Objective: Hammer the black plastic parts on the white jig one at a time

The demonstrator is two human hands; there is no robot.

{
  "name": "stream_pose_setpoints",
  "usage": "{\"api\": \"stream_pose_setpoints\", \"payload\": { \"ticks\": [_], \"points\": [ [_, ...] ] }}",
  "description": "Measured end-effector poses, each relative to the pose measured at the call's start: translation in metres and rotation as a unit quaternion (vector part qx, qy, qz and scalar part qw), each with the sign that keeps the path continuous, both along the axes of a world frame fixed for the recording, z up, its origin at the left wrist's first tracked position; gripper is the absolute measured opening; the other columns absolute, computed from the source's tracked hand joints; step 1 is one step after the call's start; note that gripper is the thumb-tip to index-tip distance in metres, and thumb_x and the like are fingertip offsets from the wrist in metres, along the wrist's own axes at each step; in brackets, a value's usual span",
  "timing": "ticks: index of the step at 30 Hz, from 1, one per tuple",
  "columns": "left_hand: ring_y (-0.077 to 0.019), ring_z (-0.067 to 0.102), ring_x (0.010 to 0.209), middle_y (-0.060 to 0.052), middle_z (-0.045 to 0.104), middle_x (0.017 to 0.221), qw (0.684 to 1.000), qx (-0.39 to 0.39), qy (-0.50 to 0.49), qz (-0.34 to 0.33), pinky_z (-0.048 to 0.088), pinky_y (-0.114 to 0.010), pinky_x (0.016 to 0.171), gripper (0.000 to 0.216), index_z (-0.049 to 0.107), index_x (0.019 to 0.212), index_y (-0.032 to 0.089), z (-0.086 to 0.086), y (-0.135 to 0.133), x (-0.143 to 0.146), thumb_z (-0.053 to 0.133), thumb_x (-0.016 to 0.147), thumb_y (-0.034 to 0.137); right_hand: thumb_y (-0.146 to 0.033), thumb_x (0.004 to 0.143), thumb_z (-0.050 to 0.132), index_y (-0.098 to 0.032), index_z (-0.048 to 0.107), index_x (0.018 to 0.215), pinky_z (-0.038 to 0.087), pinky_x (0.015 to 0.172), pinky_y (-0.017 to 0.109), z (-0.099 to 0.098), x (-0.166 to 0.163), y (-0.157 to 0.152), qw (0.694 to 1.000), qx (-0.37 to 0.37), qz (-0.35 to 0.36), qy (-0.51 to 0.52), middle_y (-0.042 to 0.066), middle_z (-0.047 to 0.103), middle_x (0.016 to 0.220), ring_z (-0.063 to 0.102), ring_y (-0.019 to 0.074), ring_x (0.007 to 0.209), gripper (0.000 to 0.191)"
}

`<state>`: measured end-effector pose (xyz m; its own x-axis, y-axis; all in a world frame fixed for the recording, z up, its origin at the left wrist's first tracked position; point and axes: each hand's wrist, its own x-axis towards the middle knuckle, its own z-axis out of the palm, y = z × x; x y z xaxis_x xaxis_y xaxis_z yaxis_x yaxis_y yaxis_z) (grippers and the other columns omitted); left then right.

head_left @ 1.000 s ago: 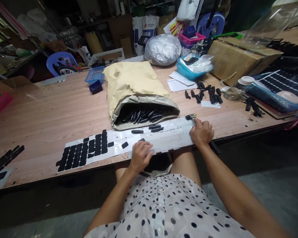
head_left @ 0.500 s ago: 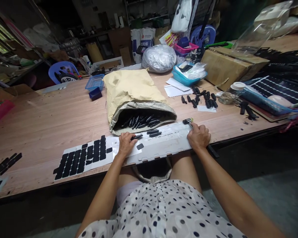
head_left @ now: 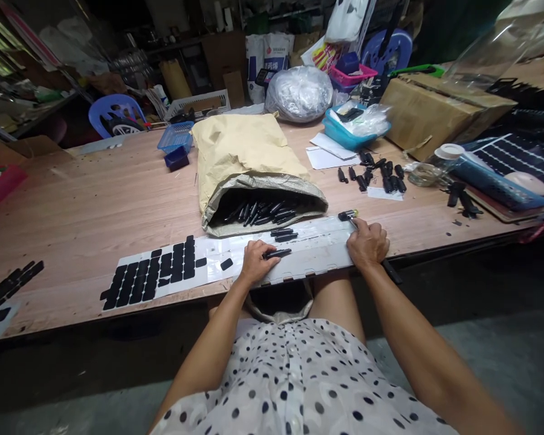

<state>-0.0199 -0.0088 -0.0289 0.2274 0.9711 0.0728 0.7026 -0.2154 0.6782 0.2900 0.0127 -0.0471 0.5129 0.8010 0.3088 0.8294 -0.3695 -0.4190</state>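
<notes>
My left hand pinches a slim black pen-like piece just over the whitish board at the table's front edge. Two similar black pieces lie on the board beyond my fingers. My right hand is wrapped around a small hammer. Its dark head with a yellowish end rests near the board's right end, and its black handle sticks out below my hand. Left of my left hand, a white sheet carries rows of black rounded patches. One loose black patch lies on clear film.
A yellowish paper sack lies behind the board, its mouth facing me, holding several black pieces. Dark blue and light blue baskets stand left of it. Small black parts, a cardboard box and a teal basin are to the right.
My left hand has moved right along the board with the black piece, away from the loose patch. My right hand keeps its hold on the hammer. The view has shifted slightly.
</notes>
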Motion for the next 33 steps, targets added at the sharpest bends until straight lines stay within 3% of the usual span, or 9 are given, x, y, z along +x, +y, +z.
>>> {"api": "stream_pose_setpoints", "payload": {
  "ticks": [4, 8, 13, 16, 22, 26, 33],
  "points": [
    [-0.0266, 0.057, 0.1, -0.002, 0.071, 0.089, 1.0, -0.003, -0.009, 0.004, 0.048, -0.044, 0.096, 0.016, 0.08, 0.093, 0.027, 0.0, 0.0, 0.001, 0.084, 0.078, 0.024, -0.016, 0.088, 0.052, -0.022, 0.075, 0.118, 0.041, 0.076, 0.035, 0.011, 0.002, -0.006, 0.996, 0.059, 0.032, 0.065, 0.008, 0.058, 0.09, 0.052, 0.0245, 0.086, 0.038],
    [-0.0262, 0.057, 0.101, -0.002, 0.071, 0.091, 1.0, -0.012, -0.014, 0.007, 0.048, -0.043, 0.096, 0.017, 0.081, 0.094, 0.028, 0.001, 0.0, 0.002, 0.084, 0.078, 0.023, -0.027, 0.092, 0.052, -0.021, 0.072, 0.12, 0.049, 0.08, 0.037, 0.03, -0.032, -0.034, 0.966, 0.144, 0.14, 0.161, 0.005, 0.064, 0.088, 0.056, 0.0221, 0.08, 0.035],
    [-0.0256, 0.057, 0.102, -0.001, 0.07, 0.091, 0.999, -0.028, -0.015, 0.018, 0.047, -0.042, 0.097, 0.016, 0.08, 0.091, 0.029, 0.003, 0.001, 0.005, 0.085, 0.077, 0.022, -0.032, 0.095, 0.054, -0.026, 0.075, 0.116, 0.054, 0.08, 0.035, 0.04, -0.094, -0.073, 0.918, 0.117, 0.291, 0.242, 0.004, 0.07, 0.093, 0.061, 0.0203, 0.081, 0.03],
    [-0.025, 0.057, 0.102, -0.001, 0.07, 0.09, 0.999, -0.033, -0.013, 0.03, 0.047, -0.041, 0.096, 0.015, 0.079, 0.088, 0.029, 0.003, 0.001, 0.008, 0.085, 0.076, 0.021, -0.027, 0.095, 0.054, -0.029, 0.076, 0.118, 0.056, 0.083, 0.034, 0.039, -0.114, -0.084, 0.906, 0.083, 0.338, 0.242, 0.004, 0.072, 0.096, 0.065, 0.0206, 0.085, 0.032],
    [-0.0242, 0.056, 0.097, 0.0, 0.068, 0.086, 0.998, -0.042, 0.002, 0.039, 0.047, -0.039, 0.093, 0.011, 0.076, 0.08, 0.027, 0.006, 0.001, 0.011, 0.086, 0.075, 0.023, -0.024, 0.1, 0.048, -0.031, 0.075, 0.126, 0.054, 0.08, 0.03, 0.033, -0.127, -0.089, 0.919, 0.076, 0.35, 0.164, 0.004, 0.069, 0.091, 0.066, 0.02, 0.088, 0.038],
    [-0.0246, 0.056, 0.098, -0.001, 0.069, 0.087, 0.998, -0.041, -0.006, 0.041, 0.047, -0.04, 0.094, 0.008, 0.077, 0.08, 0.027, 0.007, 0.0, 0.013, 0.083, 0.077, 0.023, -0.023, 0.098, 0.051, -0.032, 0.077, 0.124, 0.052, 0.073, 0.028, 0.03, -0.127, -0.089, 0.927, 0.033, 0.349, 0.135, 0.004, 0.067, 0.087, 0.065, 0.0194, 0.084, 0.038],
    [-0.0261, 0.057, 0.101, -0.001, 0.07, 0.088, 0.998, -0.035, -0.027, 0.047, 0.048, -0.045, 0.098, 0.012, 0.079, 0.084, 0.029, 0.004, 0.0, 0.013, 0.083, 0.075, 0.021, -0.025, 0.099, 0.048, -0.03, 0.076, 0.125, 0.054, 0.081, 0.03, 0.035, -0.12, -0.091, 0.937, 0.043, 0.311, 0.152, 0.005, 0.07, 0.091, 0.066, 0.0204, 0.087, 0.039]
  ]
}}
